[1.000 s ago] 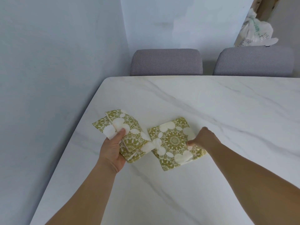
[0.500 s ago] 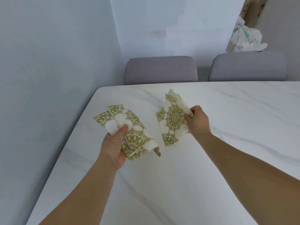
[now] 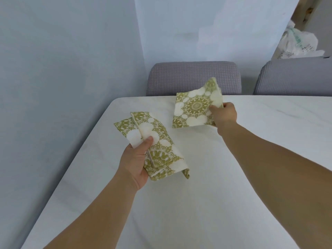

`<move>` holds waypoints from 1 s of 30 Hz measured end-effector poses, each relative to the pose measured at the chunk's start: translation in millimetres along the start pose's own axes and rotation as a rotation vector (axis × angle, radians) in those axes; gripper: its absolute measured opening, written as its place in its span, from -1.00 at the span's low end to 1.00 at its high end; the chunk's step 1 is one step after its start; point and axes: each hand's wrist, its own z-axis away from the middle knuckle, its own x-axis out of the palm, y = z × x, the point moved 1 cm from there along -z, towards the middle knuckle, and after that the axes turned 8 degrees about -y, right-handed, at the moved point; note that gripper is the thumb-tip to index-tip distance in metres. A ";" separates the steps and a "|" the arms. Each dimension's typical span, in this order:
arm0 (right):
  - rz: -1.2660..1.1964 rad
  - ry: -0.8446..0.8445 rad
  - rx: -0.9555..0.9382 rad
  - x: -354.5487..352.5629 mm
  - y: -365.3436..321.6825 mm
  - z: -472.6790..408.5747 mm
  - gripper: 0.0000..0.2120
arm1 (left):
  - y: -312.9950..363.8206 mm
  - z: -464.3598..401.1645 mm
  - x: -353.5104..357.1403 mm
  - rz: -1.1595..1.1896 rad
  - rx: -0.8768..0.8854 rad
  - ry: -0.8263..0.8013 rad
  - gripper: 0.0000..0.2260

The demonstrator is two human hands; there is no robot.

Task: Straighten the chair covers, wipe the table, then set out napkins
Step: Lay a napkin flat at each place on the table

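Note:
My left hand (image 3: 135,162) grips a small stack of folded napkins (image 3: 158,150), white with an olive-green pattern, held above the left part of the white marble table (image 3: 206,203). My right hand (image 3: 223,115) pinches the right edge of a single napkin (image 3: 195,106) of the same pattern. That napkin is lifted and tilted over the far side of the table, close to the far edge and in front of the left grey covered chair (image 3: 194,76).
A second grey covered chair (image 3: 294,76) stands at the far right. Behind it sits a white plastic bag (image 3: 298,44). A pale wall (image 3: 62,69) runs close along the table's left edge.
My right hand has lifted the single napkin off the table and carried it away from me toward the far edge. My left hand still holds the stack in about the same place.

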 end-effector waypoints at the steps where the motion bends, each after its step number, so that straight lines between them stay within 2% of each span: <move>1: 0.057 -0.035 0.058 1.9 8.4 -3.6 -0.70 | -2.0 -2.5 -2.3 0.009 -0.005 0.000 -0.78; 4: 0.298 -0.075 0.119 3.7 32.2 -8.9 -0.61 | -7.3 -6.4 -6.4 0.035 -0.022 -0.012 -0.73; 8: 0.366 -0.085 0.021 7.5 44.4 -13.2 -0.63 | -9.9 -10.3 -10.5 0.044 -0.037 -0.045 -0.65; 12: 0.709 -0.094 -0.295 12.5 41.2 -2.2 -0.69 | -10.4 -10.1 -11.4 0.046 -0.026 -0.048 -0.65; 15: 1.019 -0.327 -0.491 20.1 48.2 10.1 -0.66 | -10.3 -7.1 -10.8 0.044 -0.020 -0.049 -0.67; 17: 1.184 -0.426 -0.570 19.3 56.6 14.7 -0.65 | -8.7 -3.6 -10.9 0.043 -0.015 -0.046 -0.65; 26: 1.121 -0.459 -0.630 -27.9 63.1 22.5 -0.69 | 10.1 14.3 -17.2 0.034 0.027 -0.031 -0.66; 30: 1.157 -0.515 -0.549 -34.9 65.3 28.7 -0.65 | 13.5 22.7 -13.8 0.035 0.030 -0.016 -0.66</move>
